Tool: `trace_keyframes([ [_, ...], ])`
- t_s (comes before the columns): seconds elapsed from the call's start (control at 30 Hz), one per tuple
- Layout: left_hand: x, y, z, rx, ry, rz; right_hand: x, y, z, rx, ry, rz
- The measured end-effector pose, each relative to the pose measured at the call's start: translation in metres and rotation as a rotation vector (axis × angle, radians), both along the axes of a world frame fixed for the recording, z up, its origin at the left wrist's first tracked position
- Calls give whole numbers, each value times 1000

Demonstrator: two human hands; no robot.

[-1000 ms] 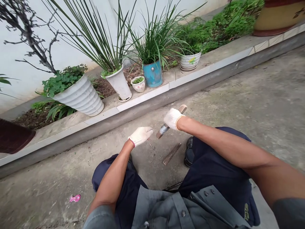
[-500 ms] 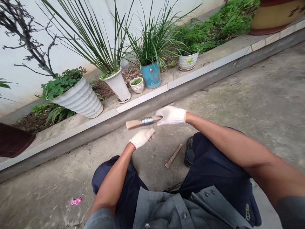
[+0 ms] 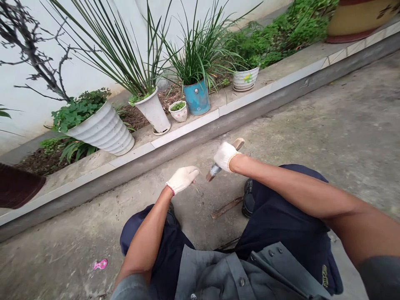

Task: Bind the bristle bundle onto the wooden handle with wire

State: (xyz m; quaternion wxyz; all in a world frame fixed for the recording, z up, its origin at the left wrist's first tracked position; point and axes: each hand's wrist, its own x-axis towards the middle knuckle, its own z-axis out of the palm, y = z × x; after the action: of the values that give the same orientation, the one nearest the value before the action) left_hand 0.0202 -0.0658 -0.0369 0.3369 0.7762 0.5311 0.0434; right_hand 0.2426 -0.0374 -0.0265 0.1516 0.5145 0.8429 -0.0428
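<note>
Gripping stick (image 3: 239,143), already wound partway with wire (image 3: 215,169), over ground (image 3: 200,223) in right hand (image 3: 225,156), with left hand (image 3: 183,179) curled apart near stick's wired end, cannot tell whether round anything, and wood strip (image 3: 227,207) lying unbound by right shoe (image 3: 248,201).

Left glove (image 3: 183,180): off-white, red cuff edge. Right glove (image 3: 224,156): off-white, orange-yellow cuff edge. Wire-bound wooden stick (image 3: 239,144): tan to brown, wire (image 3: 215,170) silvery. Loose wood strip (image 3: 227,208): darker brown. Blue bucket (image 3: 196,99), paler scuffs. Small flowerpot (image 3: 179,113): white, red motifs. Low planter (image 3: 245,79): white, yellow-green motif. Large pot (image 3: 359,21): ochre, red-brown bands, dark marking. Trousers (image 3: 290,208) navy; shirt (image 3: 215,275) slate grey. Ground (image 3: 312,125): mottled grey.
</note>
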Motion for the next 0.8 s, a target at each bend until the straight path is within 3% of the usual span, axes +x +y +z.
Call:
trace_keyframes([
  [0.1,-4,4,7,60,-3,19,5,-5,6,-107,10,76],
  [0.27,-9,6,8,50,-30,10,27,-8,30,-422,115,264],
  [0.4,-10,7,1,1,-45,15,39,-10,39,-491,325,318],
  [0.47,-8,6,-4,-18,-73,-11,39,-9,40,-453,421,286],
  [0.57,0,2,-12,-55,-94,-50,33,0,40,-256,507,111],
  [0.67,9,-6,-16,-112,-122,-65,27,15,38,-66,464,-74],
  [0.8,15,-13,-12,-144,-93,-139,20,27,27,14,412,-124],
])
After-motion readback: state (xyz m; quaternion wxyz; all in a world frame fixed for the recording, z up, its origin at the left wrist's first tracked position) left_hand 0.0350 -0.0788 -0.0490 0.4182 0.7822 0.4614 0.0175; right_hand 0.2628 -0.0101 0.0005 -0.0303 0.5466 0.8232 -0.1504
